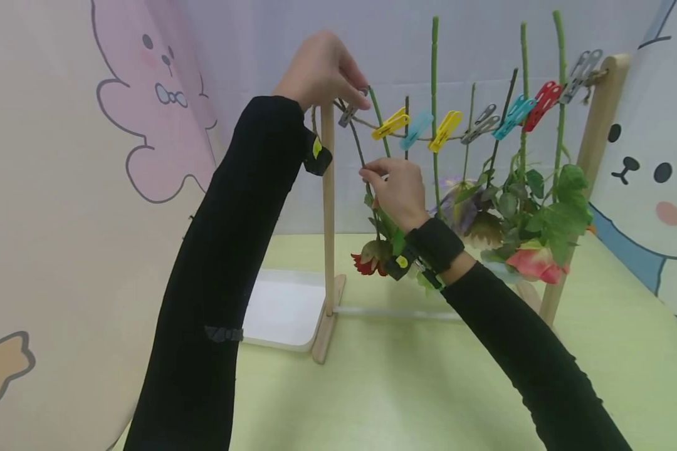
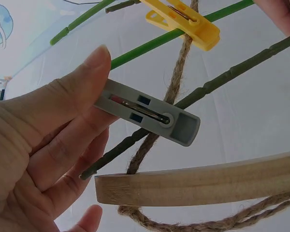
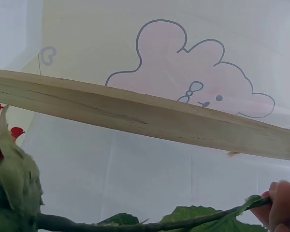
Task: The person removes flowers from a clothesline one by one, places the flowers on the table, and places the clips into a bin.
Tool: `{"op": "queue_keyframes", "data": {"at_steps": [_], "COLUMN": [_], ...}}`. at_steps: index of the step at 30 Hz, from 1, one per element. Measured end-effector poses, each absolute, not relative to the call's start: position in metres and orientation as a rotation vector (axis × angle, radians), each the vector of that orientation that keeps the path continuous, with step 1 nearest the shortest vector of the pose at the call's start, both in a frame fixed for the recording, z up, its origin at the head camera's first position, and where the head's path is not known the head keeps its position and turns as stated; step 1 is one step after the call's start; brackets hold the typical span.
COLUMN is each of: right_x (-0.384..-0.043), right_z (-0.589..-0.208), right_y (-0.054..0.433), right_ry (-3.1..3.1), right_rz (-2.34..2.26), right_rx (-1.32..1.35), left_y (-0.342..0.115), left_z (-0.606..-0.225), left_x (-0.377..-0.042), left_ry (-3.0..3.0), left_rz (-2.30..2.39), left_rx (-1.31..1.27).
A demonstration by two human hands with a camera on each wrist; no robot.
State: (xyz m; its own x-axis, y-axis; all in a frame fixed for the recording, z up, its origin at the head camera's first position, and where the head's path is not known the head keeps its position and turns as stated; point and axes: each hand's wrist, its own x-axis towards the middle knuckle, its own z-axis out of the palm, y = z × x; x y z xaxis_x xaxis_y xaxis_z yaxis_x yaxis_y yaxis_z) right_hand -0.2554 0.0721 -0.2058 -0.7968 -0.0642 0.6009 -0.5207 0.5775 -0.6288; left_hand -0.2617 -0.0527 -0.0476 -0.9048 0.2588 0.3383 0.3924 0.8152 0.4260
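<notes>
My left hand pinches a grey clothespin between thumb and fingers beside the top of the left post. In the left wrist view the clothespin's tip lies across the twine and a dark green stem, right where these two cross. Lower down, my right hand pinches that same stem between thumb and fingertips. The stem leads down to a red flower, which hangs head down below the right hand. Its leaves and drooping sepals show in the right wrist view.
Several upside-down flowers hang along the twine from yellow, blue, grey and red clothespins. Wooden posts carry the twine. A white tray stands on the pale green table, beside the rack's left foot. Printed curtains surround it.
</notes>
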Motion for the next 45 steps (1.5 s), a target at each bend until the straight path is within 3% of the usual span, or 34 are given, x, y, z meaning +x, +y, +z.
{"op": "queue_keyframes", "data": {"at_steps": [25,45], "right_x": [-0.255,-0.258], "right_z": [-0.202,-0.204], "right_y": [0.067,0.074], "right_ry": [-2.307,-2.335], "right_rz": [1.023,0.979], "right_rx": [0.521,0.494], "left_y": [-0.062,-0.062], "left_z": [-0.046,-0.058], "left_x": [-0.264,-0.272], "left_ry": [-2.672,-2.567], "left_rz": [-1.070,-1.224], "left_rx": [-0.390,-0.524]}}
